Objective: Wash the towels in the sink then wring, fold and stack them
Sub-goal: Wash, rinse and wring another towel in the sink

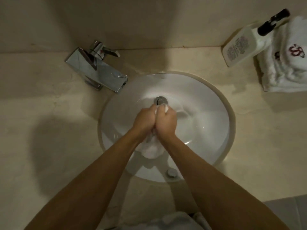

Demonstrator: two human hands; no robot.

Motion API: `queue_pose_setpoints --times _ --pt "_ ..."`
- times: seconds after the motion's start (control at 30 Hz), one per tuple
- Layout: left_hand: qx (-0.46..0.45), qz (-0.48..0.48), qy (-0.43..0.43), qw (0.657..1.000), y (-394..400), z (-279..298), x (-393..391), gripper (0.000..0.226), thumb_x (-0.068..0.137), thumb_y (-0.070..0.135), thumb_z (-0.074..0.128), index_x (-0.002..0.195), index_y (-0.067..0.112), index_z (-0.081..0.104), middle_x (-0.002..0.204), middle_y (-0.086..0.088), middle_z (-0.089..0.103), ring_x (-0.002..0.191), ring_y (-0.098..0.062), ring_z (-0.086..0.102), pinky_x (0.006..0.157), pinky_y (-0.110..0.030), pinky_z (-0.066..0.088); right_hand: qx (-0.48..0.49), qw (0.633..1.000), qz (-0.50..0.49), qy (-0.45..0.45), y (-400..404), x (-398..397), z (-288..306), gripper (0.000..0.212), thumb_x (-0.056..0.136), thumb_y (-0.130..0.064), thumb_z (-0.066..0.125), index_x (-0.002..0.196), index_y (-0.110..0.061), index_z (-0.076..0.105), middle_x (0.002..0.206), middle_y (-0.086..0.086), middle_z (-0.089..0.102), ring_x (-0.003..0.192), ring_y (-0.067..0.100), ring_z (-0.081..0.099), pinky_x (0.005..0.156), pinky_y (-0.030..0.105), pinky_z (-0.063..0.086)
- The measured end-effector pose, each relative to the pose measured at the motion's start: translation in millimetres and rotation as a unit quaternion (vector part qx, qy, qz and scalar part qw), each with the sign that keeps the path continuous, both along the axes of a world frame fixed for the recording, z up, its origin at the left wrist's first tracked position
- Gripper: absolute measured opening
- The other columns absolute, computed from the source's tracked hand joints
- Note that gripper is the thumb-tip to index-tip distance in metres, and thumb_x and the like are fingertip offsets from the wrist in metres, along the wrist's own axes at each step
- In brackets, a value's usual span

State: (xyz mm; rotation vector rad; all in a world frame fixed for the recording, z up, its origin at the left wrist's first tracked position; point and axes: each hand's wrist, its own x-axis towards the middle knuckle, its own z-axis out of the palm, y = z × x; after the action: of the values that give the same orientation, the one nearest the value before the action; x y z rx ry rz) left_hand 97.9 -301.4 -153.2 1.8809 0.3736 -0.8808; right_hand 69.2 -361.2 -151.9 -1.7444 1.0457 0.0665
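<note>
- 2 forearms reach in from the bottom edge, both bare from elbow to wrist, with no sleeves in sight.
- The left hand point(146, 121) and right hand point(167, 122) are bare: no gloves, rings, watch or wristband visible.
- A light-coloured garment point(167, 220) shows at the bottom edge, blurred, between the arms.

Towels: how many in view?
2 for sure: one wet towel wrung between both hands over the sink, one folded towel on the counter, far right. That fold may hide more.
</note>
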Motion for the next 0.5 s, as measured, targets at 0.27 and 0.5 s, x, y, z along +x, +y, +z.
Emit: queue_pose_setpoints --times 0.27,0.5 --pt "-0.003 0.036 0.014 0.999 18.3 -11.3 16.4 0.041 0.100 0.040 0.044 0.079 0.012 0.068 0.076 -0.007 0.070 0.071 -0.022 0.066 0.060 -0.028 0.048 0.076 0.997 0.001 -0.030 28.6 -4.1 0.5 0.039 0.080 -0.050 0.040 0.079 -0.016 0.060 0.074 0.006 0.062 0.078 0.027 0.063 0.079 0.045 0.052" --pt "-0.189 0.310 0.165 0.917 49.9 -18.6 -7.8 0.027 0.086 -0.001 0.045 0.069 0.001 0.066 0.070 -0.016 0.061 0.055 -0.023 0.063 0.060 -0.033 0.056 0.508 0.813 -0.242 -0.151 -68.0 -21.6 10.7 0.055 0.093 -0.024 0.047 0.145 -0.005 0.044 0.135 0.019 0.051 0.127 0.031 0.052 0.112 0.036 0.037"
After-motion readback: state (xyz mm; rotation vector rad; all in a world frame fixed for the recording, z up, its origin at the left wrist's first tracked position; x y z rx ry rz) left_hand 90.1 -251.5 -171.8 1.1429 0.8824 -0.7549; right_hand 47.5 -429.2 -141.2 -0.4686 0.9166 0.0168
